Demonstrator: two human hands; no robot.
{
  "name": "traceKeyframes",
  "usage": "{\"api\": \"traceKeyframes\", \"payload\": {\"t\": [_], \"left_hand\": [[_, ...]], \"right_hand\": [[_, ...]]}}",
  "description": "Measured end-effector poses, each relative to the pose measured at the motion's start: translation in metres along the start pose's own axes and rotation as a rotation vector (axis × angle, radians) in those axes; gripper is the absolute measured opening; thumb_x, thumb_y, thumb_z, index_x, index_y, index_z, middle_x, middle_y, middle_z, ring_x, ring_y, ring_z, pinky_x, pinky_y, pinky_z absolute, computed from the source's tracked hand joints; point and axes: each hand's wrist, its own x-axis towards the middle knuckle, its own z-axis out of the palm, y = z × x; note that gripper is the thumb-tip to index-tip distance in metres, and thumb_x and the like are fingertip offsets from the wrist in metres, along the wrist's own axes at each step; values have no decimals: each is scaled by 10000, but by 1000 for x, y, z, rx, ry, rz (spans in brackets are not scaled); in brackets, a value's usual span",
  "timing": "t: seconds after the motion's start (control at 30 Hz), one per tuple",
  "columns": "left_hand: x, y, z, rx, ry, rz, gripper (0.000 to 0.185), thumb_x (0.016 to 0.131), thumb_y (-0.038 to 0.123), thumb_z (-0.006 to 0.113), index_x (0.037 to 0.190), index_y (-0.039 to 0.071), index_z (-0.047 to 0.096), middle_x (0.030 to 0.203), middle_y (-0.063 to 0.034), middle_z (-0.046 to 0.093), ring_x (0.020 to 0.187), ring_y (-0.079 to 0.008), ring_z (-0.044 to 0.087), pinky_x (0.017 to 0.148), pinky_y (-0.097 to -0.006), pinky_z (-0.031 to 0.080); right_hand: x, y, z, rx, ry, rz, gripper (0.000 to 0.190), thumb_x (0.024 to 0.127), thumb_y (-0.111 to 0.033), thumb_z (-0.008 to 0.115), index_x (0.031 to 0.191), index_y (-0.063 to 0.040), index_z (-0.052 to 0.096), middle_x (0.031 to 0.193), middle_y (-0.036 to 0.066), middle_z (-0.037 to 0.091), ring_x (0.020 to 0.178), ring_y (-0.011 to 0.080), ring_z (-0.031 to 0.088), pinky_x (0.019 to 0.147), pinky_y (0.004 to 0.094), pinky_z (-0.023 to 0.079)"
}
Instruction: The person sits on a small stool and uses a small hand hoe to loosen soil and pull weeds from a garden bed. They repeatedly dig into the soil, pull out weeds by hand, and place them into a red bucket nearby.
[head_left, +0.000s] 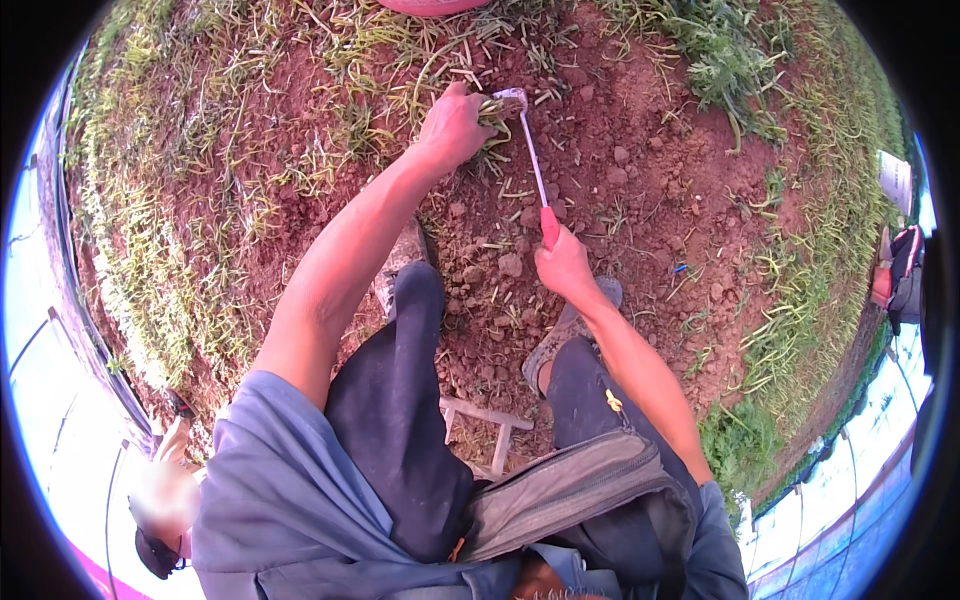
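My left hand reaches ahead and grips a small bunch of green stems close to the soil. Farther back and to the right, my right hand is closed around the red handle of a hand sickle. The tool's thin metal shaft points away from me, and its hooked head lies against the bunch beside my left fingers. Short cut stem pieces are scattered on the reddish soil around both hands.
A pink container stands at the top edge. Cut greens cover the ground at left, and leafy plants grow at upper right. A low wooden frame is between my legs. Another person is at lower left.
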Motion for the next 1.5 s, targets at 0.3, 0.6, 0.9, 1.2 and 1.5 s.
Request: {"api": "traceKeyframes", "payload": {"t": [0.3,0.6,0.9,1.2,1.5], "left_hand": [[1,-17,29,27,88,93,252,796,164,726,995,19,673,1016,-206,663,950,-416,657,870,-485,533],[-68,40,19,-322,138,338,148,783,90,717,915,55,660,920,-147,675,843,-387,672,741,-439,560],[-107,-62,-7,-347,357,-254,280,794,141,826,1020,36,700,858,-109,746,753,-198,709,746,-351,568],[-28,-51,0,-266,217,-138,802,743,170,802,1456,-3,478,1406,-221,576,1287,-359,574,1097,-399,463],[-15,-64,22,1,188,35,319,753,191,756,1038,52,715,960,-174,661,916,-388,673,826,-466,564]], "right_hand": [[-46,11,-4,52,-99,36,123,802,-71,578,892,-6,528,729,111,560,702,256,585,683,413,480],[-83,44,-12,36,48,79,162,815,-125,601,940,-28,568,815,165,633,798,344,648,749,427,506],[-47,-5,-11,27,129,-94,262,834,-134,609,1048,12,575,846,242,673,856,443,682,776,488,520],[4,-29,34,-21,-23,-33,227,829,-144,601,1005,-2,579,876,207,670,869,387,680,801,463,518],[-4,-24,31,-13,-146,-45,183,821,-120,605,934,12,547,791,164,595,766,304,612,730,434,495]]}}
